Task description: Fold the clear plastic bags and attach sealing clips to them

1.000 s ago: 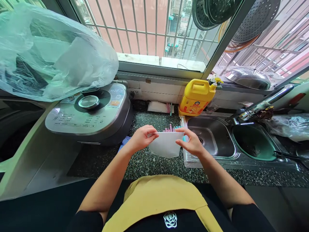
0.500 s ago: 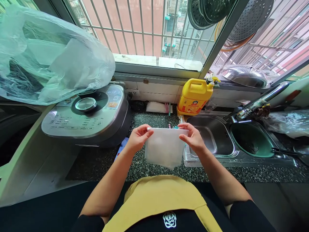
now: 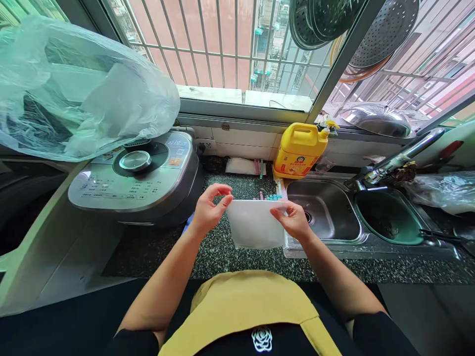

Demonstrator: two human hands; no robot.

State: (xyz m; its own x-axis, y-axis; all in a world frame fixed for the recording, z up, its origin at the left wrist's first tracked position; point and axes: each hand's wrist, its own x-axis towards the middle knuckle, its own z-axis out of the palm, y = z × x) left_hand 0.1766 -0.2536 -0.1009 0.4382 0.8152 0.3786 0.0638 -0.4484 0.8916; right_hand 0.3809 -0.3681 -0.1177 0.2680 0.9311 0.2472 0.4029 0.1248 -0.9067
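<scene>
A frosted, whitish plastic bag (image 3: 256, 225) hangs upright in front of me, above the counter. My right hand (image 3: 295, 220) pinches its upper right corner between thumb and fingers. At the upper left corner is my left hand (image 3: 211, 207), its thumb and index finger parted, with the thumb tip at or very near the bag's edge. Behind the bag's top edge, small pink and teal sticks (image 3: 272, 197) lie on the speckled counter (image 3: 218, 257), partly hidden by the bag.
Left stands a rice cooker (image 3: 135, 183) below a large plastic bag (image 3: 92, 94). A yellow jug (image 3: 300, 148) is by the window. Right are the steel sink (image 3: 334, 198), a green basin (image 3: 389, 217) and the faucet (image 3: 404, 153). A flat white packet (image 3: 241, 166) lies at the back.
My left thumb and finger have come apart at the bag's left corner, where they pinched before. The bag's lower edge has risen slightly, and my right hand has shifted a little down.
</scene>
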